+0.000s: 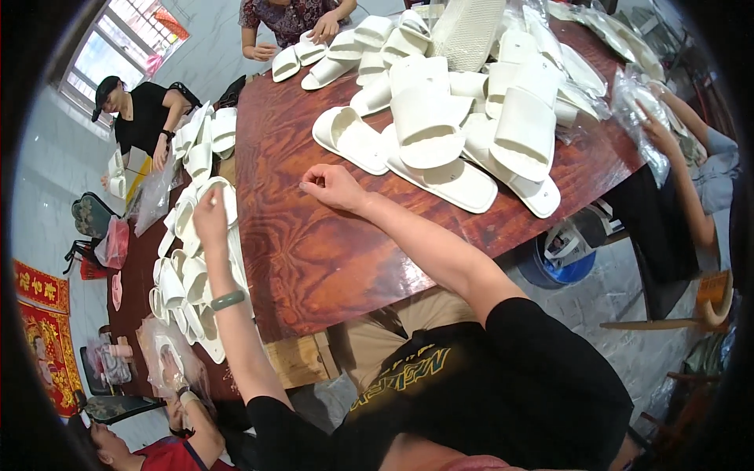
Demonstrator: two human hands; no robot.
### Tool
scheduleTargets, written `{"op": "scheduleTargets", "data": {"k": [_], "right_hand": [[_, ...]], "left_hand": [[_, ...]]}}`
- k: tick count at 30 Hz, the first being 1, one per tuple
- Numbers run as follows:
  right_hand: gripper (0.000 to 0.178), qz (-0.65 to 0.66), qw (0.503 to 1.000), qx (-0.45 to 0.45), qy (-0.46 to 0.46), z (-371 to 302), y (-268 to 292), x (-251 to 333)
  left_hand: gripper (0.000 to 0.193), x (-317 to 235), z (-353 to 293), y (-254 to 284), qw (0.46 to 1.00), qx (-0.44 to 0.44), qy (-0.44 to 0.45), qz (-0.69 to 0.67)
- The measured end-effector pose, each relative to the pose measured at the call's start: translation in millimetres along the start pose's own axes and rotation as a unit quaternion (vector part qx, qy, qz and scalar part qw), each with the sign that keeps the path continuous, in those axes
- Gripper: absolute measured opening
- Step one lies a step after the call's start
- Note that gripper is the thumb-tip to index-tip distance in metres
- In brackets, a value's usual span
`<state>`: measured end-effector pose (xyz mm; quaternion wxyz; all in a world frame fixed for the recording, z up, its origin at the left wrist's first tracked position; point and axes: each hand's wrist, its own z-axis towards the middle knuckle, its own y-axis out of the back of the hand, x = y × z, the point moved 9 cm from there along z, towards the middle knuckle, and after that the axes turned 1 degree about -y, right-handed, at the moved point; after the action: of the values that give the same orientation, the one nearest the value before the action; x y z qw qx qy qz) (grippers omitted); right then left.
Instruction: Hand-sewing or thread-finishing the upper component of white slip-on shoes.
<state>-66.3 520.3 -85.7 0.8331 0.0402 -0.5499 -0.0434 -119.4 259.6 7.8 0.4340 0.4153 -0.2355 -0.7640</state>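
Observation:
My left hand (210, 217), with a green bangle (227, 301) on its wrist, is raised at the table's left edge. Its fingers are closed, and whether anything is in them is hidden. Just behind it lie white slippers (188, 271) in a long pile. Over bare table wood, my right hand (336, 188) has its fingers curled in toward the thumb. A small greyish spot shows at its fingertips, too small to name. The nearest thing to it is a single white slipper (349, 141), not touched. More white slippers (428, 118) are heaped beyond, toward the right.
The reddish-brown table (314, 267) fills the middle. A person at the far side touches slippers; two on the left and one on the right handle slippers and clear plastic bags (161, 192). A blue bucket (556, 263) stands on the floor at the right.

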Motion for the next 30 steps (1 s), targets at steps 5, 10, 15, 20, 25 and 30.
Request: {"op": "scheduleTargets", "data": {"k": [5,10,15,20,25,30], "right_hand": [[0.020,-0.188,0.966,0.038,0.171,-33,32,121],[0.026,-0.488,0.840,-0.113,0.208,-76,226,182],[0.038,-0.644,0.763,-0.040,-0.049,-79,308,150],[0.063,-0.426,0.861,0.143,-0.238,-33,277,109],[0.057,-0.298,0.889,0.199,-0.284,9,217,79],[0.033,-0.158,0.898,0.233,-0.338,11,191,38]], "left_hand": [[0.037,-60,-57,-48,0.981,0.108,0.004,-0.158],[0.036,-74,-92,-70,0.971,0.141,0.022,-0.193],[0.034,-63,-103,-72,0.966,0.150,0.058,-0.202],[0.034,-61,-117,-85,0.975,0.181,0.023,-0.129],[0.033,-60,-119,-84,0.978,0.172,0.023,-0.120],[0.034,-64,-113,-81,0.984,0.153,0.007,-0.095]]}}
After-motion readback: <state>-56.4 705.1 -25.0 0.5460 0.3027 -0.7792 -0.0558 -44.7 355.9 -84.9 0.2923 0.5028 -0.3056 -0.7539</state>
